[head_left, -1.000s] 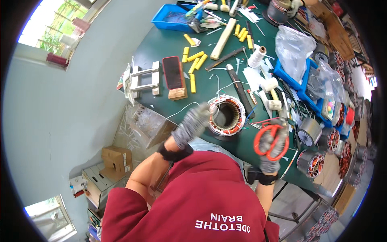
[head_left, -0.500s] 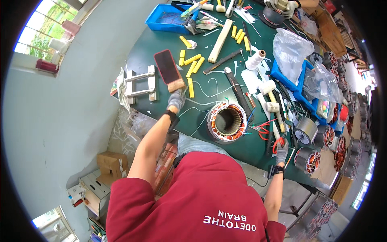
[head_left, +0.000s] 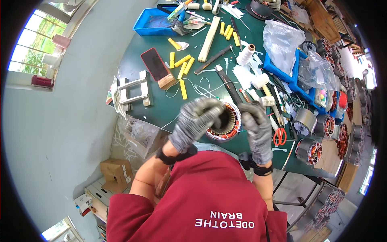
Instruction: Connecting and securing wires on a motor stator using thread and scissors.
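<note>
Motor ring stands on the green table. The left hand, gloved, curls over its left edge, the right hand is beside it; both are bent, but I cannot tell if they grip anything. I think the white cord should be kept untangled, the coils touched gently. Fingertips are blurred, and the ring's left side is partly hidden

The gloves are mottled grey, the winding orange and white, the table dark green.
</note>
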The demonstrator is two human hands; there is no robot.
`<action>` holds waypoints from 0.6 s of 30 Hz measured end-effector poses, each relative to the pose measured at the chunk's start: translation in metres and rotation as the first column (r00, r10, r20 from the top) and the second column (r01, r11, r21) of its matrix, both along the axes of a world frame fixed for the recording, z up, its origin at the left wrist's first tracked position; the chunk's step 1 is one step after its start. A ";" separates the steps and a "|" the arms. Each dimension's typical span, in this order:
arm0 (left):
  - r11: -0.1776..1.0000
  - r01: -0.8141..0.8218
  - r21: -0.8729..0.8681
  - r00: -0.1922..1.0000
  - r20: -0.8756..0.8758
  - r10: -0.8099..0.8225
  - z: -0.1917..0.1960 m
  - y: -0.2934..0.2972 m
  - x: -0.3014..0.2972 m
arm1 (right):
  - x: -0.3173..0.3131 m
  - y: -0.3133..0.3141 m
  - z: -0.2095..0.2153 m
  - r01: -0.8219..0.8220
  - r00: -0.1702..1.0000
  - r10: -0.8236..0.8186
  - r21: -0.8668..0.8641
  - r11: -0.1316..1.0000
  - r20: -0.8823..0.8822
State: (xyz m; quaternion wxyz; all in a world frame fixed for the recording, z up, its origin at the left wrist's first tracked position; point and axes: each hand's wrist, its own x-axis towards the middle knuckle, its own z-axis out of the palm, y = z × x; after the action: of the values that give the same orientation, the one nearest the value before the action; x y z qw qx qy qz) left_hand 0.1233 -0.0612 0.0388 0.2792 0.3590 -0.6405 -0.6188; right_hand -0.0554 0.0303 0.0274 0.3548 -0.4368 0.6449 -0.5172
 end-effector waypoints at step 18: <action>0.908 -0.397 -0.133 0.915 0.019 0.403 -0.043 0.006 0.006 | -0.079 -0.075 0.016 0.565 0.784 -0.621 -0.397 0.724 -0.017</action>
State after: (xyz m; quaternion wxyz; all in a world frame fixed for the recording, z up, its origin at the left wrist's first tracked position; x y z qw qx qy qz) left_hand 0.1290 -0.0549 -0.0041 0.4071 0.4783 -0.5975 -0.4984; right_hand -0.1343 -0.0446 0.0432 0.0320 -0.3032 0.6655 -0.6813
